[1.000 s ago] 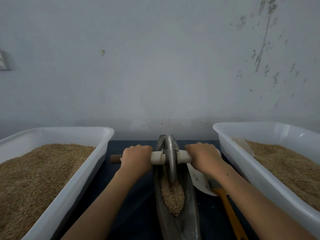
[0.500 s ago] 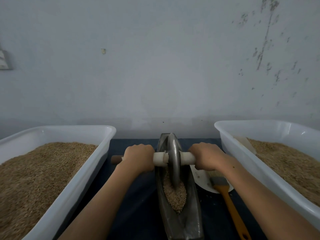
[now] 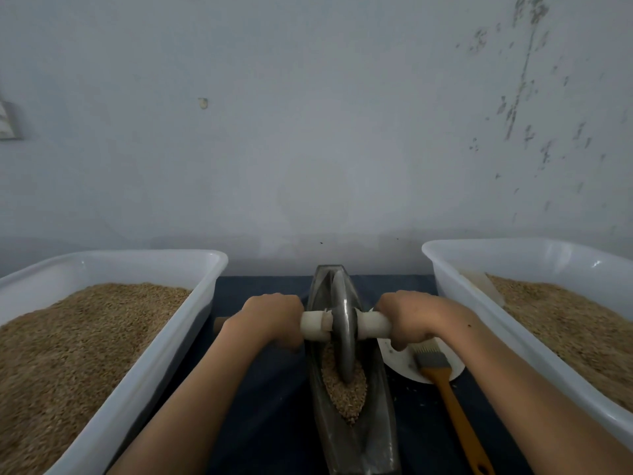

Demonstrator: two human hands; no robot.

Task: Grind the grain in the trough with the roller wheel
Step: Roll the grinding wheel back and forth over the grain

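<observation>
The left hand (image 3: 270, 320) and the right hand (image 3: 411, 318) are both clamped, knuckles up, around the axle handle (image 3: 313, 329) that runs through the roller wheel (image 3: 342, 332), one on each side of the disc and close against it. Both forearms reach forward, nearly straight, converging on the handle from the near edge of the surface (image 3: 267, 389).

The wheel stands upright in the narrow metal trough (image 3: 373, 440), which lies lengthwise at the middle of the surface, its far tip toward the wall. The wheel's lower rim is bedded in the grain (image 3: 346, 395), heaped mostly toward the near half.

To grind well, I judge the hands should press down evenly so the disc stays vertical and tracks the groove, rolling through the full heap without pushing kernels over the sides.

Just right of the trough lies a white plate (image 3: 404, 363) with a yellow-handled brush (image 3: 452, 406) on it. White tubs of grain flank everything: the left tub (image 3: 137, 371) and the right tub (image 3: 479, 320).
</observation>
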